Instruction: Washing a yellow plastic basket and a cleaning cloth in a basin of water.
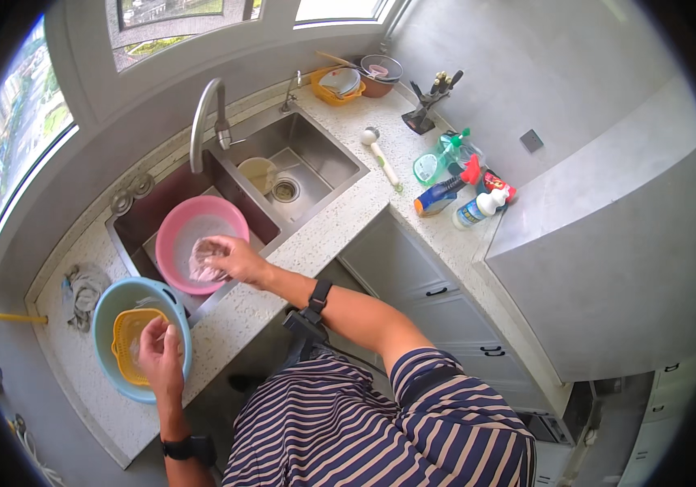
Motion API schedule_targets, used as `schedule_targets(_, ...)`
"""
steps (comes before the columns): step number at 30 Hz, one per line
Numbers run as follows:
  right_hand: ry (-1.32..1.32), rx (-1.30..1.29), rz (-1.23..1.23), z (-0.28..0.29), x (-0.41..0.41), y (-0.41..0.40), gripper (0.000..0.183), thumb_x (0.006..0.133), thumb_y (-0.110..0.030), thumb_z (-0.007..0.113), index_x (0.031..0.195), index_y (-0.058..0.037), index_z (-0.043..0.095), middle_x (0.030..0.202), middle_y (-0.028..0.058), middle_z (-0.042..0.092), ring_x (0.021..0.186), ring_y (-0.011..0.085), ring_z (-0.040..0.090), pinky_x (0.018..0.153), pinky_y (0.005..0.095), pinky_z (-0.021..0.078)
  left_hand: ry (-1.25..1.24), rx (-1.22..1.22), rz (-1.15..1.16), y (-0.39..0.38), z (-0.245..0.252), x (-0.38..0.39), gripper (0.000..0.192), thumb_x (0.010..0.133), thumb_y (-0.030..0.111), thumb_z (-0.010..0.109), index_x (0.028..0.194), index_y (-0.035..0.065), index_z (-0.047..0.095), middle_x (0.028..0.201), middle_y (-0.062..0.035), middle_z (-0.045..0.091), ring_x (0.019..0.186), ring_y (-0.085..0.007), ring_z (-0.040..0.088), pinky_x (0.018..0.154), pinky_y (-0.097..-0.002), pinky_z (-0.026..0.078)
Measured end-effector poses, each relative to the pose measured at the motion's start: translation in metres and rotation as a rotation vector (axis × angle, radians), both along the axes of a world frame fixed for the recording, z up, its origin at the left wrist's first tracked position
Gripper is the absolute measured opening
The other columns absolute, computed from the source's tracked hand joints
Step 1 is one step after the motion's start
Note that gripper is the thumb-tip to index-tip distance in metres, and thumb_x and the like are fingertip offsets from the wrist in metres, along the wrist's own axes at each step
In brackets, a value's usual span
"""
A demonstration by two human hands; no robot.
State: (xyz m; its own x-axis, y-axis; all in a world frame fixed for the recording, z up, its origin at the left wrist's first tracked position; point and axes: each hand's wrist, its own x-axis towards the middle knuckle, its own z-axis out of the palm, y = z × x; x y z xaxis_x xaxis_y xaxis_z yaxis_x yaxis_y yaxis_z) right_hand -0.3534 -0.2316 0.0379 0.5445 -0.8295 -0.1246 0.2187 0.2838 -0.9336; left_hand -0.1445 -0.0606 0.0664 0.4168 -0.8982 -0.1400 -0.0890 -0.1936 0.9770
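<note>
My right hand [240, 260] grips a wet, crumpled light-pink cloth [205, 260] over the near side of a pink plastic basin [168, 268]. The basin sits in the left bowl of a stainless-steel double sink [135, 234], with cloudy water or suds in it. Further left, my left hand [162, 353] is above a yellow plastic basket [121, 322]. That basket rests inside a light-blue plastic basin [104, 374] on the counter. The left fingers are bent, and whether they hold anything is unclear.
A curved faucet [199, 122] rises behind the sink; a pale round dish [257, 173] lies in the right bowl. A grey cloth [86, 289] lies beside the blue basin. Right of the sink are a white-handled brush [384, 164], spray bottle [439, 196], white-capped bottle [473, 212] and knife block [419, 120].
</note>
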Motion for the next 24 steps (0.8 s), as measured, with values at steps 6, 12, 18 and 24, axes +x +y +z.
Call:
schedule_targets(6, 0.208, -0.364, 0.147, -0.006, -0.046, -0.021, 0.057, 0.083, -0.004, 0.063, 0.138, 0.0015, 0.048, 0.118, 0.0159, 0.065, 0.106, 0.0221, 0.065, 0.089, 0.0326, 0.0535, 0.834, 0.109, 0.002, -0.105, -0.034, -0.099, 0.041, 0.1, 0.03, 0.059, 0.13, 0.0041, 0.052, 0.116, -0.0071, 0.067, 0.092, -0.0168, 0.068, 0.077, -0.027, 0.055)
schedule_targets(12, 0.514, -0.467, -0.584, -0.015, -0.213, -0.086, 0.054, 0.084, -0.011, 0.067, 0.133, 0.0032, 0.051, 0.116, 0.016, 0.062, 0.102, 0.0258, 0.061, 0.091, 0.0363, 0.0498, 0.869, 0.11, 0.082, -0.143, -0.07, -0.135, 0.029, 0.096, 0.024, 0.064, 0.12, 0.0083, 0.058, 0.112, -0.0058, 0.068, 0.098, -0.0168, 0.068, 0.078, -0.028, 0.056)
schedule_targets(18, 1.095, -0.668, -1.733, 0.044, -0.438, -0.216, 0.085, 0.084, -0.033, 0.073, 0.142, 0.0122, 0.029, 0.141, 0.0336, 0.037, 0.134, 0.0472, 0.032, 0.113, 0.0557, 0.0237, 0.849, 0.125, 0.064, -0.143, -0.052, -0.142, 0.044, 0.094, 0.022, 0.064, 0.134, 0.0081, 0.051, 0.125, -0.0082, 0.063, 0.117, -0.0215, 0.059, 0.104, -0.0377, 0.045)
schedule_targets(24, 1.151, -0.008, -1.783, 0.05, -0.55, -0.261, 0.1, 0.069, -0.049, 0.083, 0.138, 0.007, 0.037, 0.124, 0.0251, 0.06, 0.112, 0.0445, 0.06, 0.097, 0.051, 0.0458, 0.981, 0.122, 0.124, -0.143, -0.047, -0.157, 0.045, 0.094, 0.015, 0.061, 0.136, 0.0055, 0.046, 0.131, -0.0103, 0.057, 0.122, -0.0245, 0.056, 0.107, -0.0403, 0.045)
